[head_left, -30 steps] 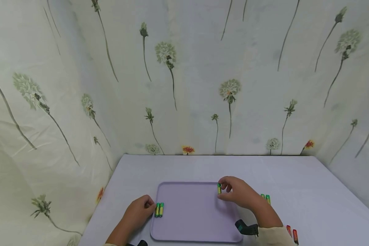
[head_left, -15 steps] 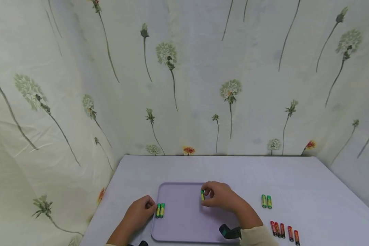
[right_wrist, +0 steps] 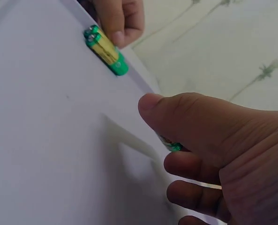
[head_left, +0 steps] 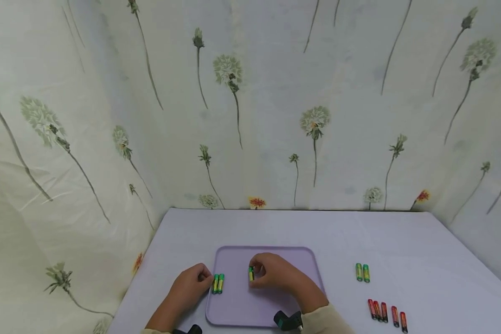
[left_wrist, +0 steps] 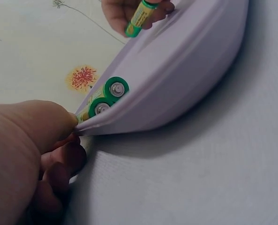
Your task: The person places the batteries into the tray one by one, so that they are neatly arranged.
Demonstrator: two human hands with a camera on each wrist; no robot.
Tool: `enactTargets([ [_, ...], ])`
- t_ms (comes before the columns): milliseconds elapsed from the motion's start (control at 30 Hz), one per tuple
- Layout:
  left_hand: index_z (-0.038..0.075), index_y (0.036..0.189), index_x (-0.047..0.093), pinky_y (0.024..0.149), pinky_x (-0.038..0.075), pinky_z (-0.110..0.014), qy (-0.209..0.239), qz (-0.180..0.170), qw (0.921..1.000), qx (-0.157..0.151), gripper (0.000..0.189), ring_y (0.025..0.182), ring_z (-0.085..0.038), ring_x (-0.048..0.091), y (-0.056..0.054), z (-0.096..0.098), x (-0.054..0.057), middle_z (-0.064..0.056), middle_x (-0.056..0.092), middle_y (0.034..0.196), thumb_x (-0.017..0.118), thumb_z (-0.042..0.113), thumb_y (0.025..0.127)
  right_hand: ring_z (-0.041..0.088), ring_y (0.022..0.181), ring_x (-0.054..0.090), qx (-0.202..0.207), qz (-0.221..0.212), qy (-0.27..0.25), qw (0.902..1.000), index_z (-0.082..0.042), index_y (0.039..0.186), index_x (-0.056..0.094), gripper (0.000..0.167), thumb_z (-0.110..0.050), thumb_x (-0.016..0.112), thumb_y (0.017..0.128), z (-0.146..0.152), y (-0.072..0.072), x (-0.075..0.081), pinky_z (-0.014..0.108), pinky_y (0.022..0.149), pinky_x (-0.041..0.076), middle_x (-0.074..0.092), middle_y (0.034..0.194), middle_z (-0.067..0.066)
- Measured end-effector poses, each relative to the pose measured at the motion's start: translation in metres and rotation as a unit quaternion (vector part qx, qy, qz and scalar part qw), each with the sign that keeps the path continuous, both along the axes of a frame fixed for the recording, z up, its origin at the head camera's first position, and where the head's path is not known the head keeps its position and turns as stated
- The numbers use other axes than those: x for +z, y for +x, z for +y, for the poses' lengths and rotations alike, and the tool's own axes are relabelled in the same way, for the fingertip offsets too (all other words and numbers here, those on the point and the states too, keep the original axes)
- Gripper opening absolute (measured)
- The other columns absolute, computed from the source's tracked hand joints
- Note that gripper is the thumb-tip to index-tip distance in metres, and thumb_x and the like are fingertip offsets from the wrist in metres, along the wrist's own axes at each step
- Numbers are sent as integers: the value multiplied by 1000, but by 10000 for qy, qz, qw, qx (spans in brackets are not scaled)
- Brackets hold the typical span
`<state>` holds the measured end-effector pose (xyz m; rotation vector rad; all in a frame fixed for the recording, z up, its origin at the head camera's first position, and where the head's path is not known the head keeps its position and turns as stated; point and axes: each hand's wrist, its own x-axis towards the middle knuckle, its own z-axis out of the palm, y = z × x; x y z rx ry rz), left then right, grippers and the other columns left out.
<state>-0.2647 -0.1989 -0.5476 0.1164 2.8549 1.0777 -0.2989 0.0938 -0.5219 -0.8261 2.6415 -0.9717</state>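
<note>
My right hand (head_left: 277,273) pinches a green and yellow battery (head_left: 251,274) between thumb and fingers, held upright over the lilac tray (head_left: 271,319). In the right wrist view the thumb hides most of this battery, while the left wrist view shows its label (left_wrist: 140,18). Two matching batteries (head_left: 218,284) lie side by side in the tray along its left wall. At that same edge, my left hand (head_left: 189,287) grips the tray's rim, thumb on top beside the pair and fingers curled below, as the left wrist view shows.
Right of the tray, two more green batteries (head_left: 362,272) lie on the white table (head_left: 330,232). Nearer the front is a row of several red batteries (head_left: 384,312). A flowered curtain (head_left: 267,116) hangs behind and along the sides.
The right hand has carried its battery leftward across the tray, from the far right corner toward the pair. My left hand stays at the rim.
</note>
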Motion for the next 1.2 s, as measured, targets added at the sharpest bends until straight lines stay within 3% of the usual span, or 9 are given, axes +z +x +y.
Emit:
enactTargets([
  [533, 21, 93, 65, 71, 44, -35, 43, -67, 10000, 13, 13, 76, -13, 56, 1, 1, -1, 8, 65, 82, 71, 31, 98, 6, 81, 52, 172, 133, 528, 9984, -21, 105, 69, 36, -34, 91, 80, -42, 0, -5, 28, 74, 44, 58, 87, -12],
  [1200, 21, 92, 65, 70, 44, -34, 125, 76, 9999, -8, 14, 75, -12, 56, 1, -1, 2, 8, 64, 81, 72, 30, 99, 7, 83, 53, -78, 225, 753, 9969, -21, 112, 69, 43, -39, 91, 80, -77, 5, -5, 29, 75, 45, 58, 91, -13],
])
